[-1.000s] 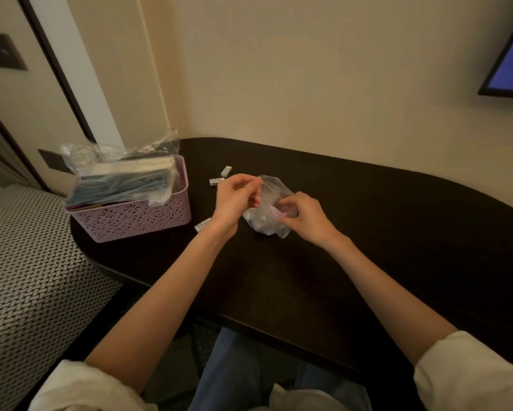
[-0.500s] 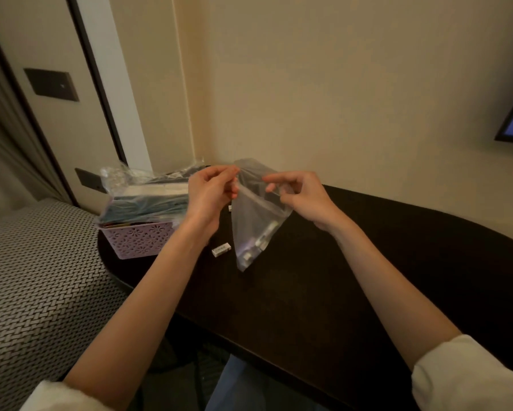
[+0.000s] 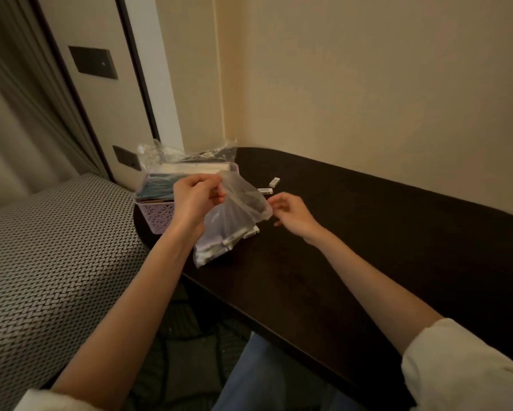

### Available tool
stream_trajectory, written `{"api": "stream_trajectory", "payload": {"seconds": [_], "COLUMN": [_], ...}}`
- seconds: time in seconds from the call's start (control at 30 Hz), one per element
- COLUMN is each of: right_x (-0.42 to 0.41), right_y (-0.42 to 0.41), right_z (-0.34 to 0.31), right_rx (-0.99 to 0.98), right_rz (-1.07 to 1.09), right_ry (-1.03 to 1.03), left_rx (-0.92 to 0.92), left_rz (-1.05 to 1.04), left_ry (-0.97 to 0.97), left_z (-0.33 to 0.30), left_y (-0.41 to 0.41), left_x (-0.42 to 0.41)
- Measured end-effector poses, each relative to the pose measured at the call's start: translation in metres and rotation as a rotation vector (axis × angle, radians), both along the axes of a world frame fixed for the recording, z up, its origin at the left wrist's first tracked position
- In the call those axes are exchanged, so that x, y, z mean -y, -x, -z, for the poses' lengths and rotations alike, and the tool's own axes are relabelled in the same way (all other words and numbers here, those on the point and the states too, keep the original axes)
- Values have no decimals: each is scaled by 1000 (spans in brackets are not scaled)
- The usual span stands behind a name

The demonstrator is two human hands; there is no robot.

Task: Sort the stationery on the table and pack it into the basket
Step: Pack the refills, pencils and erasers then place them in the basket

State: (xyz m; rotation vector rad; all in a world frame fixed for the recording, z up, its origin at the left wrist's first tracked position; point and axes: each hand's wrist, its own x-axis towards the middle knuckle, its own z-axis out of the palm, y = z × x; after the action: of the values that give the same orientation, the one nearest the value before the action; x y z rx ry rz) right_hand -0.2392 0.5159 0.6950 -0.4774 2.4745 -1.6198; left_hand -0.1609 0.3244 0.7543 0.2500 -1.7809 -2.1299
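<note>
Head view: left hand point(image 3: 194, 200) pinches top edge of clear plastic bag point(image 3: 230, 223) at frame centre, bag hanging over dark table point(image 3: 368, 232), small white erasers inside at bottom. Right hand point(image 3: 289, 212) just right of bag, fingers loosely curled, holding nothing. Pink basket point(image 3: 157, 213) left of bag, already stuffed. Two loose erasers point(image 3: 274, 181) on table behind bag.

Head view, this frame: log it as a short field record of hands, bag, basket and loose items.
left hand: pinches the clear bag by its top edge
right hand: beside the bag, holding nothing
bag contents: small white pieces
basket: lilac, already stuffed with packets
loose: two white erasers on the dark table
</note>
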Motion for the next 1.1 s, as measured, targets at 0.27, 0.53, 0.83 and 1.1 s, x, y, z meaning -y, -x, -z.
{"api": "stream_trajectory", "payload": {"seconds": [0.27,0.53,0.83,1.1], "right_x": [24,5,-3,12], "right_y": [17,24,-27,-24], "right_z": [45,45,-35,-26], "right_rx": [-221,-255,-299,-185], "right_rz": [-282,363,-64,-132], "right_ry": [-389,-271,241,-25], "left_rx": [7,24,42,29], "left_rz": [55,98,142,155], "left_ry": [-53,-87,-87,-93], "left_z": [1,5,6,4], "left_y": [4,10,18,20], "left_x": [10,6,-6,-16]}}
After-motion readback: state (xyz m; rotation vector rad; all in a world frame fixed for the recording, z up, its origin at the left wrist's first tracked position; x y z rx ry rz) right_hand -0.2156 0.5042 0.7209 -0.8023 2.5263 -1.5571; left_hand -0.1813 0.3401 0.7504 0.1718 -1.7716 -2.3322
